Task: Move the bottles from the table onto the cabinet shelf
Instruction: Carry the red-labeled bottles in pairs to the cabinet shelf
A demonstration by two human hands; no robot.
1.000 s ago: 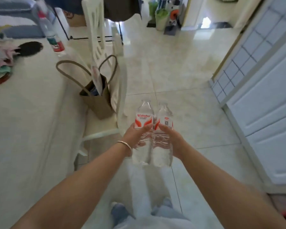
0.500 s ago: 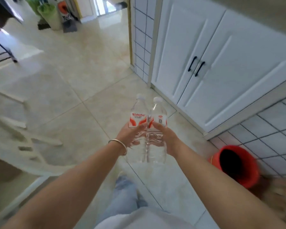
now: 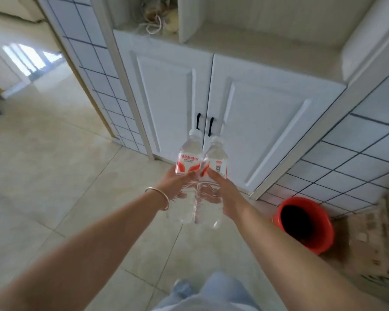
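1. You held the left bottle in your left hand and the right bottle in your right hand, fingers wrapped around each clear body just below the red-and-white label.
2. Both bottles sat at the centre of the frame, upright with a slight lean away from you, sides touching and caps pointing toward the black handles of the white cabinet doors.
3. The cabinet shelf lay in the upper right of the frame, above the doors, and its surface looked bare, so neither bottle was delivered yet.
4. The step in hand was the carry, and what it called for next, as I judged it, was a lift well above the door tops before any reach forward.
5. You had a firm grip low on each bottle, which should have kept the bases free for a flat landing.
6. The cord bundle in the upper-centre compartment was best avoided; the open shelf to its right suited better.
7. The red bucket stood at lower right near your path, so your footing there deserved care.
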